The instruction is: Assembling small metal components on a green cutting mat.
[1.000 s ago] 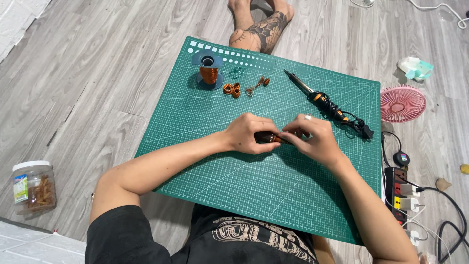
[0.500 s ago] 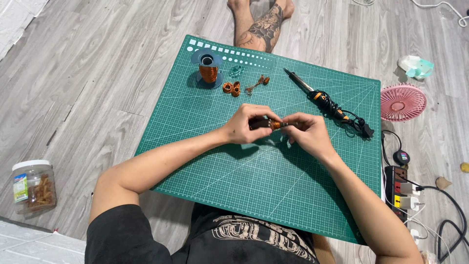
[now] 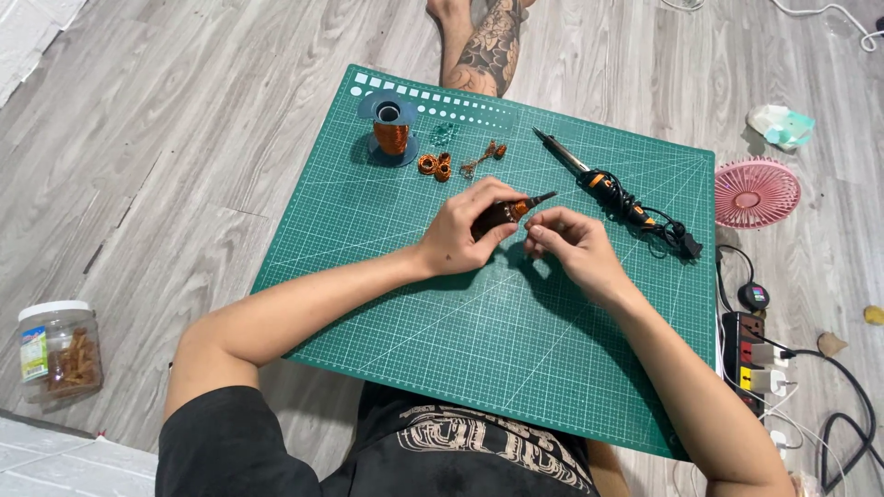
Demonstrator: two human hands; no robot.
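Left hand (image 3: 460,230) grasps a dark pointed tool (image 3: 512,211) over the green cutting mat (image 3: 479,350), tip slanting up-right; right hand (image 3: 569,247), fingertips pinched together just below that tip, contents indiscernible

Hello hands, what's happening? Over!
Left hand grips a small black-and-orange pointed tool. Right hand pinched shut beside its tip. Nothing in the way on the green cutting mat.
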